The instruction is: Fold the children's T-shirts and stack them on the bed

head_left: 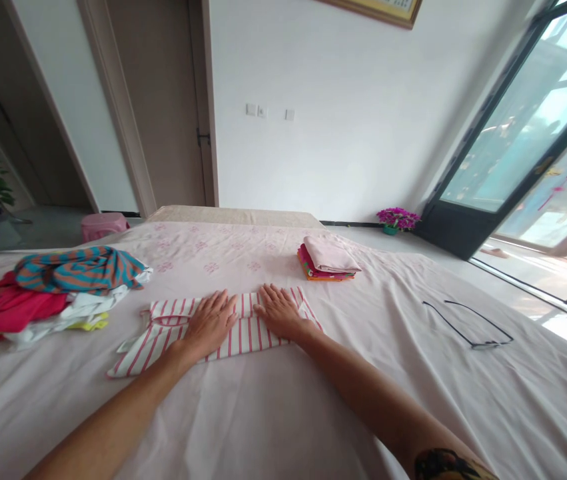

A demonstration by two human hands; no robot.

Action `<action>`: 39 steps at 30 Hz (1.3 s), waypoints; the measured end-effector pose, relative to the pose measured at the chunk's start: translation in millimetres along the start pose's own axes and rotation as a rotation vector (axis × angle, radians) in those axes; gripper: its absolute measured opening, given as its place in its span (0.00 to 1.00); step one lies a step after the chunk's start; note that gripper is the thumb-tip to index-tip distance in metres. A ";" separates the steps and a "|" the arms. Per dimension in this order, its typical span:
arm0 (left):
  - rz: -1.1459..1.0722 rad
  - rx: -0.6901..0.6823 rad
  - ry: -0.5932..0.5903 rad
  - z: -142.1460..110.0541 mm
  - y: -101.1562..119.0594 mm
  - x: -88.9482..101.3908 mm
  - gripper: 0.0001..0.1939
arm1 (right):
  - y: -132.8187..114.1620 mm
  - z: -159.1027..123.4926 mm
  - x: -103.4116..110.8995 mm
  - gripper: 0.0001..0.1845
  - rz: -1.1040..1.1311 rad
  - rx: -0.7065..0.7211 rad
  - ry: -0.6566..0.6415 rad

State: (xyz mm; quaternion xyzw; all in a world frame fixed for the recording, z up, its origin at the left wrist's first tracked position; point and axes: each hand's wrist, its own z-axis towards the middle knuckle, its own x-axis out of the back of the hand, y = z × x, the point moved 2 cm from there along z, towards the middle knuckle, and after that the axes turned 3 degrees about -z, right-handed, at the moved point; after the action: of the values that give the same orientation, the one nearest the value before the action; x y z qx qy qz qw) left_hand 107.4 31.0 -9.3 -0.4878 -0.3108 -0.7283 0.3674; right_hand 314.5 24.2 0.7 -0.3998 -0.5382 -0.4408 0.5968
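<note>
A white shirt with red stripes [250, 337] lies partly folded on the pink cloth in front of me, its neckline toward the left. My left hand [212, 321] rests flat on the middle of the shirt, fingers stretched out. Flat near the shirt's right end lies my right hand [278, 311], its fingers slightly spread. Neither hand grips the fabric. Just beyond the right hand sits a stack of folded clothes [328, 257], pale pink on top with red and orange below.
A loose heap of clothes [43, 297] lies at the left. Eyeglasses [486, 343] rest on the pink cloth [383, 313] at the right. Past the far edge stand a pink stool [103, 227] on the left and a pot of purple flowers [397, 219] on the right.
</note>
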 end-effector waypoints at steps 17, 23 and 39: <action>-0.058 0.297 0.027 -50.2 -73.1 36.5 0.21 | 41.1 -13.5 0.0 0.35 -0.131 -0.135 0.038; 0.107 0.613 0.116 -59.0 -93.9 64.2 0.18 | 41.7 -14.0 1.2 0.35 -0.114 -0.134 0.045; -0.050 0.868 -0.236 -57.7 -121.4 72.8 0.30 | 41.1 -15.0 4.0 0.33 -0.044 -0.139 0.069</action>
State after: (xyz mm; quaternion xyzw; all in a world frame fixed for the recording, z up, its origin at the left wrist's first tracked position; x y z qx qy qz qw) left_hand -40.8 32.5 28.5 -0.3604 -0.6389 -0.4785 0.4826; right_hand 358.2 21.5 3.0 -0.4130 -0.4938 -0.5036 0.5762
